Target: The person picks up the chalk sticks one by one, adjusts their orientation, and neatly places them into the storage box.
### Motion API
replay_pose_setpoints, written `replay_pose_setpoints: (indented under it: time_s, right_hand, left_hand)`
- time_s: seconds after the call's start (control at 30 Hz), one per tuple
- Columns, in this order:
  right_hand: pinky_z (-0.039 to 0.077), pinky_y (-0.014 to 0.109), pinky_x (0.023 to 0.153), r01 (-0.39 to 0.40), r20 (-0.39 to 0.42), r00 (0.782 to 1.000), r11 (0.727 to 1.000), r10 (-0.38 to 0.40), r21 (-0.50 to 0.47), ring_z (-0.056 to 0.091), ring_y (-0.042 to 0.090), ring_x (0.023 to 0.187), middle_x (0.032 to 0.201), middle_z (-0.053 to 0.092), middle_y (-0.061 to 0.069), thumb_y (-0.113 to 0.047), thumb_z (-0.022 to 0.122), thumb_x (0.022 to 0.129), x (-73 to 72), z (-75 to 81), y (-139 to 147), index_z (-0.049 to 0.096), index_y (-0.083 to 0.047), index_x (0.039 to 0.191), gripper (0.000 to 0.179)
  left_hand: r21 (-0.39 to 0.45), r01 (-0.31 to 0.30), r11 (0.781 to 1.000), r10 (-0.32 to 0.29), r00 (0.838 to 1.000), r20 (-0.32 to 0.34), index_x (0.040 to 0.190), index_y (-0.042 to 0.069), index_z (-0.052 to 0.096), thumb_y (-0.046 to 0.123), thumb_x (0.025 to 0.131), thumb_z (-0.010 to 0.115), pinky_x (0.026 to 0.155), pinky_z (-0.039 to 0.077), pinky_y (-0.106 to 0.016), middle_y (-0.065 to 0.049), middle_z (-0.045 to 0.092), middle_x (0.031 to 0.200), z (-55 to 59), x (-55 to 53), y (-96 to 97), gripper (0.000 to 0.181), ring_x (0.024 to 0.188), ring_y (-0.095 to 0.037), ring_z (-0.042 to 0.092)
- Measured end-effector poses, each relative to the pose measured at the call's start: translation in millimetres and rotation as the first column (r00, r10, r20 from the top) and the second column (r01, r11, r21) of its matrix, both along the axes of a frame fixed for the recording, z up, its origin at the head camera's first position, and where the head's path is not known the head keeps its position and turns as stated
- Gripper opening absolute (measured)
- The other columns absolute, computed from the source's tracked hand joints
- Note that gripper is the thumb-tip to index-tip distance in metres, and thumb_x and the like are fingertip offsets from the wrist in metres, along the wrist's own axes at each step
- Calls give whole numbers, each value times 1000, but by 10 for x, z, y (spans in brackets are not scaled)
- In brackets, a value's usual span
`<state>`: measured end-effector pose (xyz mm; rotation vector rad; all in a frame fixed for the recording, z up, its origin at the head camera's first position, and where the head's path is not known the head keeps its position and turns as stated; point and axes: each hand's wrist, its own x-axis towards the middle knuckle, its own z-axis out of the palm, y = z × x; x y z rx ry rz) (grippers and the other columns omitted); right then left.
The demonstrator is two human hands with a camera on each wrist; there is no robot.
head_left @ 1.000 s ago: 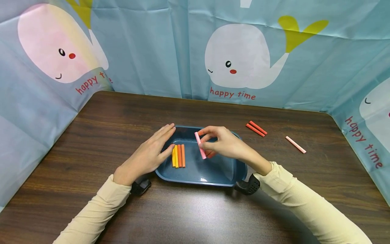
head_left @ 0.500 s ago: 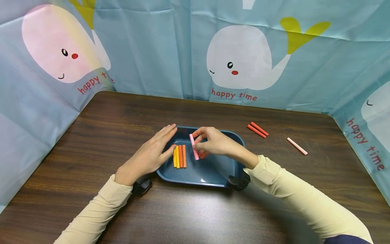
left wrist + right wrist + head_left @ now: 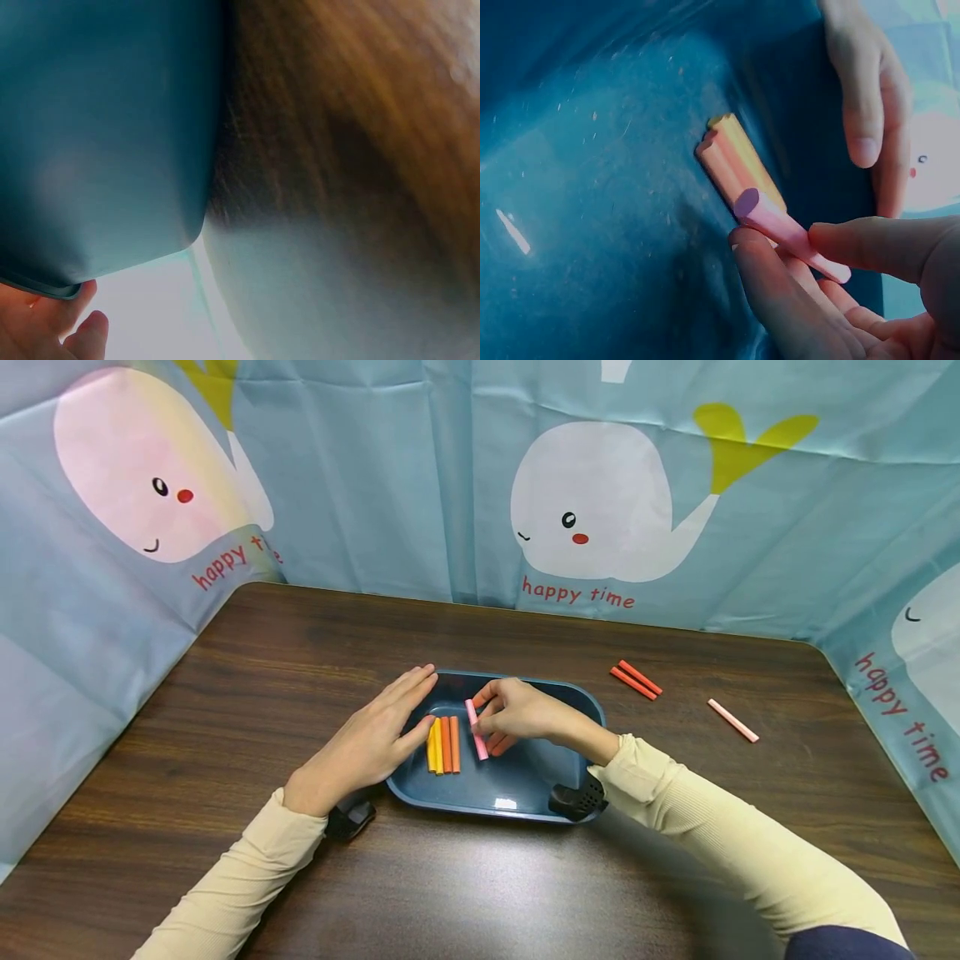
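My right hand (image 3: 521, 712) pinches a pink chalk stick (image 3: 477, 731) between thumb and fingertips, low inside the blue tray (image 3: 498, 813). In the right wrist view the pink stick (image 3: 780, 231) slants across, overlapping the ends of the row behind it. That row, left in the tray, has yellow chalk sticks (image 3: 436, 747) and orange chalk sticks (image 3: 451, 747) side by side. My left hand (image 3: 367, 739) rests on the tray's left rim with straight fingers, its thumb (image 3: 864, 127) on the inner side. In the left wrist view its fingertips (image 3: 91, 330) show by the rim.
Two red chalk sticks (image 3: 636, 680) lie on the brown table (image 3: 337, 877) behind and right of the tray. Farther right lies a pale pink stick (image 3: 732, 721). A blue whale-print curtain (image 3: 375, 485) surrounds the table's back and sides.
My right hand has moved left and then lower, bringing the pink chalk stick closer to the orange ones. The left hand stays on the rim.
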<state>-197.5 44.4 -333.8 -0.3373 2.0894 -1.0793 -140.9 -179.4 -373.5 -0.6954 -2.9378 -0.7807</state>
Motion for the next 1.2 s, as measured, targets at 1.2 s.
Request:
replay_pose_setpoints:
  time_s: [1.2]
  right_hand:
    - [62,34,76,-134,23,991,991,134,24,73,20,80,110,73,19,-11,62,96,-16,47,32,53,3,128,36]
  left_hand:
    - [15,-2,1000,2,1000,-17,154,2,34,22,101,56,119,30,-53,-10,28,164,10,13,6,61,152,-31,26]
